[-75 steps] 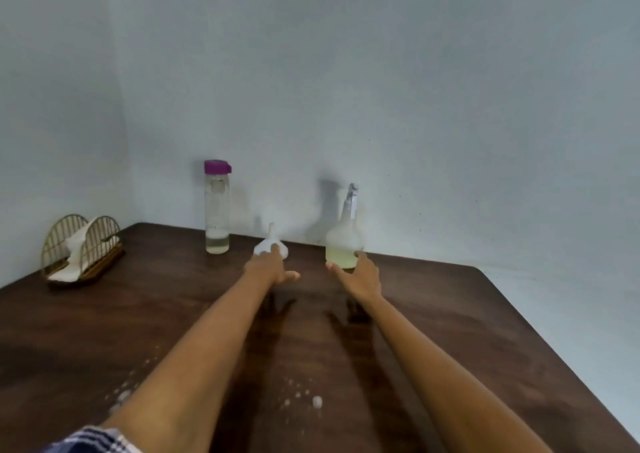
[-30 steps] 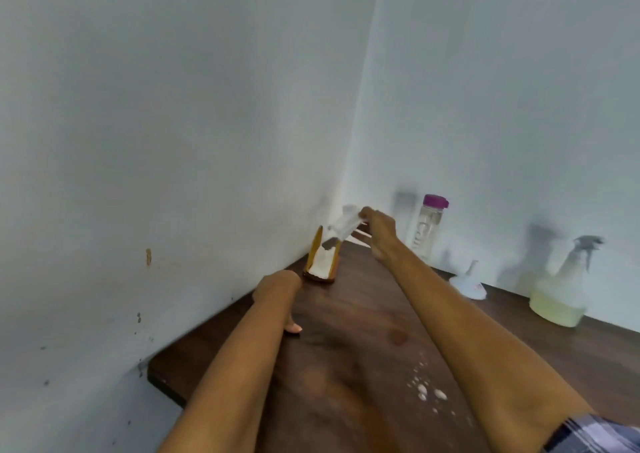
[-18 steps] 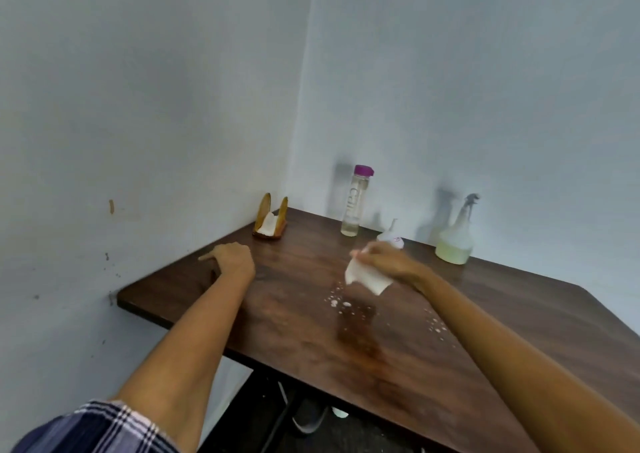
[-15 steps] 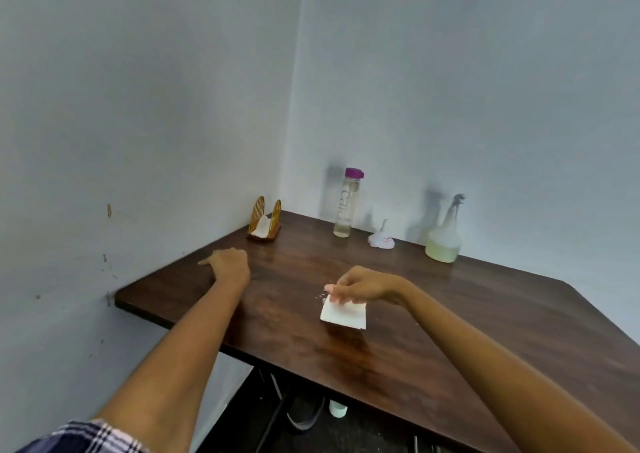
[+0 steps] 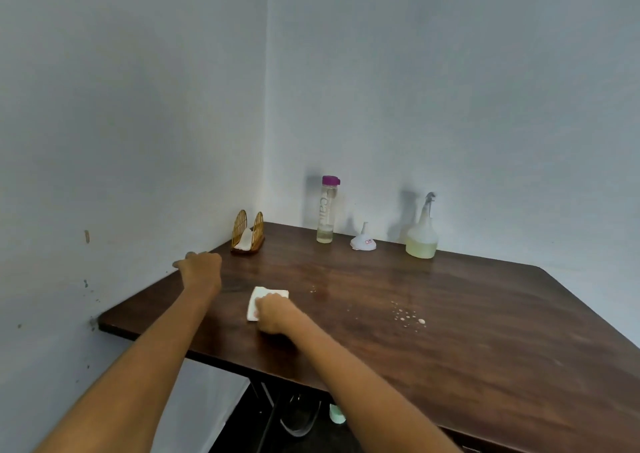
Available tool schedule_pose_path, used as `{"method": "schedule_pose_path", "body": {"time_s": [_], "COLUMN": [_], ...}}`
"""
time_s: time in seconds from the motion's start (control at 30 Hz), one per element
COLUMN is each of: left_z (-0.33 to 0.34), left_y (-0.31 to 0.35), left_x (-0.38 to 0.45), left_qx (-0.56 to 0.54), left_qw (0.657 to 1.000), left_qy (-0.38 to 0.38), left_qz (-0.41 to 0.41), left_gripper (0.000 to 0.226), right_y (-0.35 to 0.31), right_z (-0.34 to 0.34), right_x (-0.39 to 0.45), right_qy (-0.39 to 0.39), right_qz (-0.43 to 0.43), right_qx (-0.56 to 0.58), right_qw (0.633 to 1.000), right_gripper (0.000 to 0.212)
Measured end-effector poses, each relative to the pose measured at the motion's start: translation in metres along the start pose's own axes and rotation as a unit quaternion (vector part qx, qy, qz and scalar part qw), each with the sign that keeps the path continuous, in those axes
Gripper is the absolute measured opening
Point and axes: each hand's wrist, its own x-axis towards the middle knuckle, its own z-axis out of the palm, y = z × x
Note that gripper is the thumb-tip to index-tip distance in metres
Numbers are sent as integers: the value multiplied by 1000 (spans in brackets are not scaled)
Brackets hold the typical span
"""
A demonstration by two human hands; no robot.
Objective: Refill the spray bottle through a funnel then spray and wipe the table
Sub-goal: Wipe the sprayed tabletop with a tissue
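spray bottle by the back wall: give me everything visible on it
The spray bottle stands upright at the back of the table, close to the wall, right of the white funnel and apart from it. Its body is translucent, plastic by the look, wide at the base and narrowing to a slim neck. A grey trigger head sits on top, so it is closed. Pale yellow-green liquid fills only the lowest part. Neither of the hands touches it.

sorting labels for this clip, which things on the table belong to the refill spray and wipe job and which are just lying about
Job:
spray bottle
funnel
purple-capped bottle
napkin under right hand
droplets
table

Lying about:
napkin holder
shoe below table
left hand resting at table edge
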Motion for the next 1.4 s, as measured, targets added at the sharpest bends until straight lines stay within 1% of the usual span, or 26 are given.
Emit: {"method": "schedule_pose_path", "body": {"time_s": [0.13,0.27,0.37,0.47,0.53,0.63,0.7,0.77,0.8,0.9,1.0,1.07,1.13,1.2,1.27,1.33,1.4], "left_z": [6,7,3,-7,-11,-15,-17,-18,-18,-17,-18,-17,-12,-6,1,3,2], "left_y": [-9,2,18,38,53,75,88,97,100,100,93,82,66,48,31,16,5], "left_x": [2,-5,-10,-14,-19,-24,-28,-32,-32,-33,-37,-41,-43,-46,-50,-54,-58], "left_qx": [-8,-15,-30,-44,-51,-67,-75,-77,-78,-89,-96,-96,-101,-113,-121,-118,-118], "left_qw": [1000,999,999,998,997,994,992,992,991,991,990,991,992,992,992,993,993], "left_qy": [-6,-21,-32,-42,-48,-60,-64,-63,-62,-57,-56,-56,-50,-40,-30,-21,-14], "left_qz": [-25,-20,-4,16,32,58,74,83,86,86,83,78,63,43,18,-4,-14], "left_gripper": [37,33,32,32,34,36,37,37,36,35,33,31,28,25,23,22,22], "right_y": [-13,21,81,164,221,294,329,344,345,324,273,218,144,70,3,-39,-45], "right_z": [2,-3,-14,-21,-23,-21,-20,-17,-16,-15,-17,-16,-14,-9,-6,-2,0], "right_x": [15,12,-7,-46,-83,-148,-189,-216,-221,-206,-164,-123,-83,-53,-47,-52,-61], "right_qy": [11,28,40,36,31,28,25,22,23,20,20,2,-17,-17,-27,-20,5], "right_qz": [1,46,101,190,265,360,405,430,429,408,337,278,203,120,67,35,29], "right_qx": [-21,-50,-42,-29,-37,-51,-43,-34,-27,5,45,62,58,71,111,127,113], "right_qw": [1000,997,993,981,963,931,913,902,903,913,940,958,977,990,991,991,993], "right_gripper": [43,44,44,45,47,42,44,48,48,42,37,33,31,42,49,46,45]}}
